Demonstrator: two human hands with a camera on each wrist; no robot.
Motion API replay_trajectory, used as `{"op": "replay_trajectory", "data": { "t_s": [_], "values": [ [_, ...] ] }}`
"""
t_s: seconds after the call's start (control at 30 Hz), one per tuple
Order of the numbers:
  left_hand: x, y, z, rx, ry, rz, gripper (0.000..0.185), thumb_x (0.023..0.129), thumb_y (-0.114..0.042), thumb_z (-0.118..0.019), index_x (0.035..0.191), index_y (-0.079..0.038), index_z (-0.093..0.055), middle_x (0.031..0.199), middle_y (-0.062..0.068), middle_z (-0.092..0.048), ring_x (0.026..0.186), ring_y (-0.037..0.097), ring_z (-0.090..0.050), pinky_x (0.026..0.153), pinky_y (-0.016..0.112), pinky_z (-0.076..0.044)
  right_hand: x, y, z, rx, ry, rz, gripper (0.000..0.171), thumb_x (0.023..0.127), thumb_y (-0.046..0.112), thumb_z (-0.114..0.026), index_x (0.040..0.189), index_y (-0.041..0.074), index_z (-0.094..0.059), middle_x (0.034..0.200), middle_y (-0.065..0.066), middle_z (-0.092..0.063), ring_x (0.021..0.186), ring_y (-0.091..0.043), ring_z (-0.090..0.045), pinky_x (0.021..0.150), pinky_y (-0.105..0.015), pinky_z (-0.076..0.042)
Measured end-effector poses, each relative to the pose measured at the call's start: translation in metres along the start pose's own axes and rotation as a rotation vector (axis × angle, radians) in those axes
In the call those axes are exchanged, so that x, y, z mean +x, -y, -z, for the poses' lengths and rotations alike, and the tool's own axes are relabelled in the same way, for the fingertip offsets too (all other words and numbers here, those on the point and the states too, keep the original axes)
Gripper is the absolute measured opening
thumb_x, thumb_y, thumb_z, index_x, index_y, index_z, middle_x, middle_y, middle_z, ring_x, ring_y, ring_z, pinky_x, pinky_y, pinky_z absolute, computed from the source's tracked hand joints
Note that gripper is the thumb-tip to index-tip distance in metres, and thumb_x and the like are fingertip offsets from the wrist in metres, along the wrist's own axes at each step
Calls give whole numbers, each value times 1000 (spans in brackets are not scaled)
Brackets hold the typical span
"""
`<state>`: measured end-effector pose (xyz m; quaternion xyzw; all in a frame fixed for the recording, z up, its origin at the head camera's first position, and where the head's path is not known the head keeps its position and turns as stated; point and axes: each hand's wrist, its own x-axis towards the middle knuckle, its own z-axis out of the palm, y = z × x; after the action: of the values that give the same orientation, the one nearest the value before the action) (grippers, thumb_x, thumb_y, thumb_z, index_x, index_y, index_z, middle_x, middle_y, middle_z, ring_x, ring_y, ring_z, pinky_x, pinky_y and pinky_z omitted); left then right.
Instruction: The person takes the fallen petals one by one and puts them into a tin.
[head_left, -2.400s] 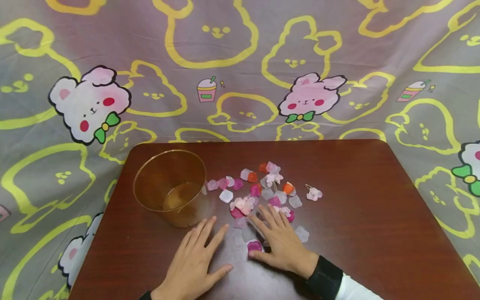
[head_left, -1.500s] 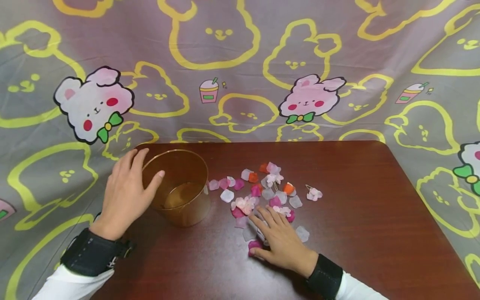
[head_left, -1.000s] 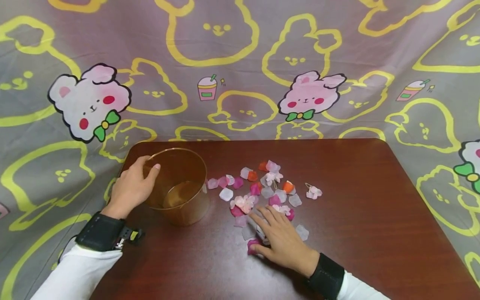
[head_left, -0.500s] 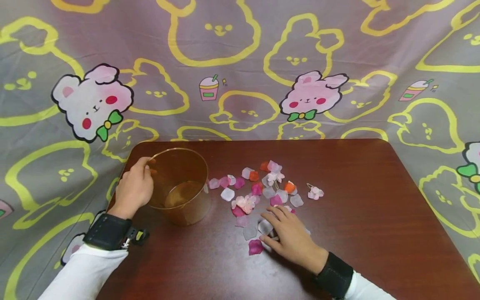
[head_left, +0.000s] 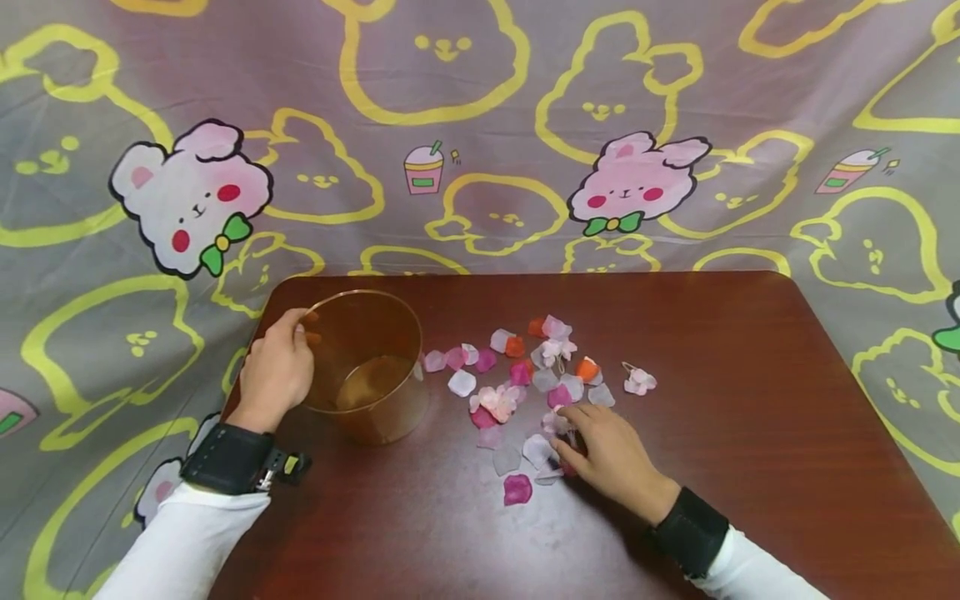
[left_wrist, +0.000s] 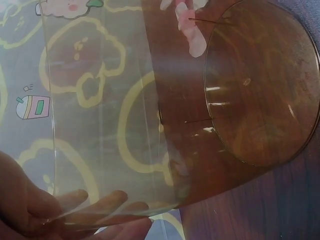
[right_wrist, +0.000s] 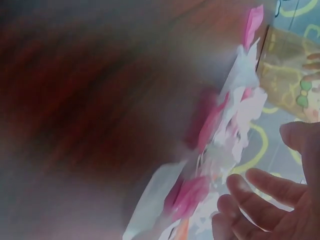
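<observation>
Fingers (head_left: pixel 567 446) of the right hand (head_left: pixel 611 454) are curling in on the near edge of the petal pile (head_left: pixel 525 383), bunching a few pale and pink petals under the tips; 2.4 s ago that hand was lying flat and spread over the same spot, so it is going from pressing to gathering. Grip on any one petal: cannot tell, the right wrist view is too blurred and only shows fingers loosely curved beside the heap. Left hand (head_left: pixel 276 372) is now holding the amber tub (head_left: pixel 365 362) by its left rim, thumb inside the wall and fingers outside, as the left wrist view is showing through the clear plastic; it was resting flat on the worktop (head_left: pixel 750 400) beside the right hand 2.4 s ago and reaching the rim by 1.0 s ago. Tub is sitting upright in the same place, nothing in it yet. Most petals are lying unmoved, just right of the tub. One magenta petal (head_left: pixel 517 489) is now lying uncovered just left of the right hand. My read: tub is being steadied while the first handful is being collected.
</observation>
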<state>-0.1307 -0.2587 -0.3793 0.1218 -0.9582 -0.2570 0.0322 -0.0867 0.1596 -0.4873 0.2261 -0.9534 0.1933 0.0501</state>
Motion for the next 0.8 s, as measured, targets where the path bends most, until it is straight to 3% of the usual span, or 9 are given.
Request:
{"op": "replay_trajectory", "data": {
  "t_s": [0.13,0.47,0.63,0.8],
  "values": [
    [0,-1,0,1,2,4,43,110,-21,-26,145,-9,-47,129,27,-64,109,54,-61,78,61,-45,3,-7,4,6,-10,-26,45,85,38,-80,118,8,-71,97,-4,-74,85,-18,-64,80,-38,-59],
    [0,-2,1,-3,8,8,44,110,-21,-24,147,-9,-46,128,25,-66,108,54,-62,75,58,-45,13,-32,11,-12,-6,-89,40,88,33,-77,117,6,-71,90,-6,-71,74,-16,-56,67,-34,-55],
    [0,-2,1,-4,11,9,44,110,-21,-24,147,-9,-45,127,26,-66,107,53,-63,73,57,-45,13,-49,8,-15,7,-138,36,90,30,-76,115,5,-70,96,-9,-73,85,-23,-67,76,-42,-59],
    [0,-2,2,-1,12,15,45,110,-21,-24,148,-8,-44,130,28,-64,107,54,-62,75,59,-46,14,-59,5,-36,31,-166,32,90,27,-76,112,5,-71,98,-10,-72,89,-26,-68,81,-45,-59]
  ]
}}
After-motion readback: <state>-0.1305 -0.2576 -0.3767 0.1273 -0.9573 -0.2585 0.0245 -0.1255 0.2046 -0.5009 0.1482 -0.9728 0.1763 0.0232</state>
